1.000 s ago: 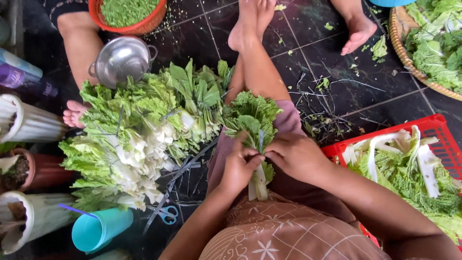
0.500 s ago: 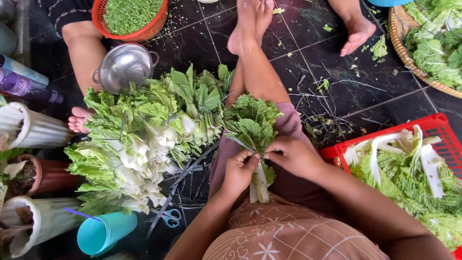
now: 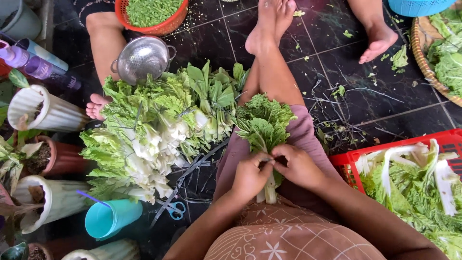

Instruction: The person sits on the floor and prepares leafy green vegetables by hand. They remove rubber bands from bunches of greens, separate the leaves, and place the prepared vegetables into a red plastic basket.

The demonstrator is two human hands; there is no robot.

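A bunch of leafy greens (image 3: 265,126) with pale stems rests on my lap, leaves pointing away from me. My left hand (image 3: 250,174) grips the stems from the left. My right hand (image 3: 298,166) closes on the same stems from the right, fingertips meeting the left hand's. A thin dark tie seems to run between my fingers, but it is too small to be sure. My outstretched leg (image 3: 269,62) lies under the bunch.
A big pile of bundled greens (image 3: 154,130) lies on the dark tiled floor to my left, with blue-handled scissors (image 3: 174,208) and a teal cup (image 3: 111,219) near it. A red crate of greens (image 3: 414,188) sits right. Another person's leg (image 3: 103,45), a metal colander (image 3: 142,58) and plant pots (image 3: 41,113) stand beyond.
My hands have stayed on the stems, with the fingers shifting slightly around them. The view has drifted a little; the bunch stays on my lap.
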